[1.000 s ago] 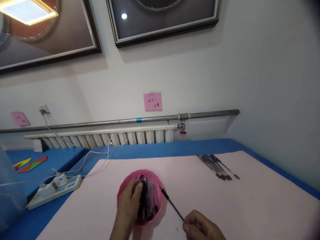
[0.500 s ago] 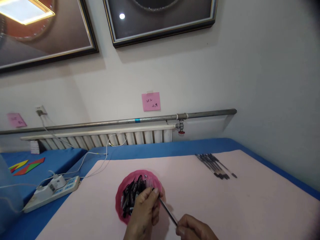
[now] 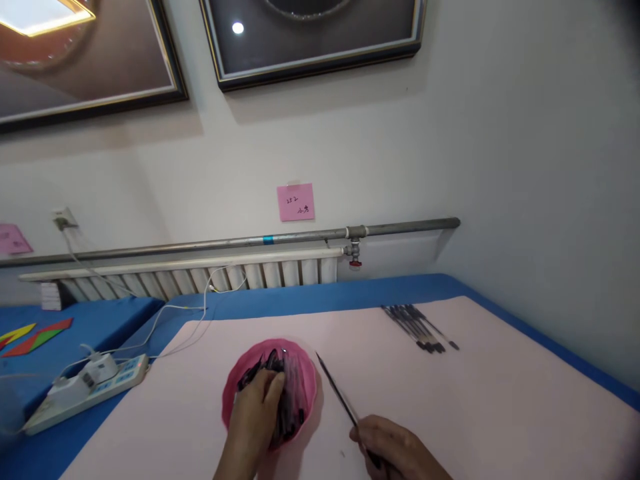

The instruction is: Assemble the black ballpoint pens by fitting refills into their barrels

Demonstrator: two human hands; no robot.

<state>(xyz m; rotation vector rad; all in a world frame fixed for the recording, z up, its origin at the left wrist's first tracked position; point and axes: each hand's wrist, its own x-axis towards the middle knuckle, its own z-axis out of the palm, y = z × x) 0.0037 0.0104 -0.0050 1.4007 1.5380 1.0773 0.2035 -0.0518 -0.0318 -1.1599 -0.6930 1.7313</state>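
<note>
Lower middle of the frame: pink bowl with a scalloped rim, on a pale pink sheet. Inside it, dark pieces heaped mostly toward the left and clear tubes lying lengthwise along the right side, some with dark ends

Left hand reaches into the bowl from the bottom edge, fingers down on the dark pieces, thumb and forefinger near each other; whether they grip anything, cannot tell, the hand itself covers the spot

Right hand, bottom of the frame right of centre, fingers closed round a slim dark pen. Pen slants, its point to the upper left, just beside the bowl's right rim and apart from it; its thicker black end shows below the fingers. Hands well apart from each other

Right of centre, farther up the sheet: a row of dark slim pens, laid side by side on a slant, the rightmost a little apart from the rest

Sheet lies on a blue table. Lower left: white power strip with two plugs in it, white cables trailing up toward the radiator. Centre of the frame, on the wall: pink note, handwritten
</note>
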